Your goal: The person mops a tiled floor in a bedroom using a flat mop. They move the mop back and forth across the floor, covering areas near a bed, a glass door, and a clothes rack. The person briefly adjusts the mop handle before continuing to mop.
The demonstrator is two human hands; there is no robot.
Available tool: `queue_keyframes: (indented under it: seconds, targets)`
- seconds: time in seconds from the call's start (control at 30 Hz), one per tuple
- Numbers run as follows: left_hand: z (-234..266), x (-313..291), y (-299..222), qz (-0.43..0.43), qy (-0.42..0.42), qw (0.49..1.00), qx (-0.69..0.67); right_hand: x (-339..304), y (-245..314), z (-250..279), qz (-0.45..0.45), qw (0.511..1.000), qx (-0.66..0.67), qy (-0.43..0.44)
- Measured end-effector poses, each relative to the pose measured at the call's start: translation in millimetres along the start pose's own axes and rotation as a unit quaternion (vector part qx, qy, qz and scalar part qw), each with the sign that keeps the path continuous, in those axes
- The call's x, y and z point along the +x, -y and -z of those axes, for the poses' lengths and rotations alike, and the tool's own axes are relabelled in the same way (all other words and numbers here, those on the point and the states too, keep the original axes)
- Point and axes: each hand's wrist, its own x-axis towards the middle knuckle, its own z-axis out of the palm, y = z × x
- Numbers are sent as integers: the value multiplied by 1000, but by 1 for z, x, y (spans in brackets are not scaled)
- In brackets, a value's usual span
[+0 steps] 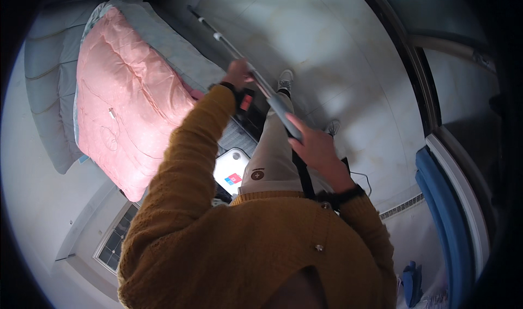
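Note:
A long metal pole (261, 83) with a grey grip (284, 115) slants across the view, its far end up toward the top left. What is fitted at that far end is too dim to make out. Partway along the shaft, my left hand (238, 74) is closed around it. Lower down, my right hand (316, 148) wraps the end of the grey grip. Both wrists carry dark bands, and my sleeves are mustard knit.
To the left is a bed with a rumpled pink quilt (131, 91) and a thin white cable. A white flat panel (231, 167) with a red and blue label lies beside my leg. Pale tiled floor (327, 37) stretches ahead. A dark-framed glass door (414, 64) and blue curtain (444, 216) stand right.

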Motion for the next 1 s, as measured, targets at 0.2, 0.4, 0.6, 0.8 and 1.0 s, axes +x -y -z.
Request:
queue_keyframes:
  seconds: [0.2,0.4,0.6,0.8,1.0]
  targets:
    - [16,6,21,87,41,995,-7,-11,6,-5,24,1000,-5,-15]
    - [-103,-64,117,225,190,955,46,-152,-96,35,-45,996,-73,26]
    - [-261,-188,197,241,404,880,60,-337,-188,68,-149,981,-124,30]
    - [-393,-285,220,406,368,837,-5,-473,-208,104,-244,960,-139,-15]
    - [-392,-294,223,358,198,889,-206,-471,-212,103,-144,979,-100,-103]
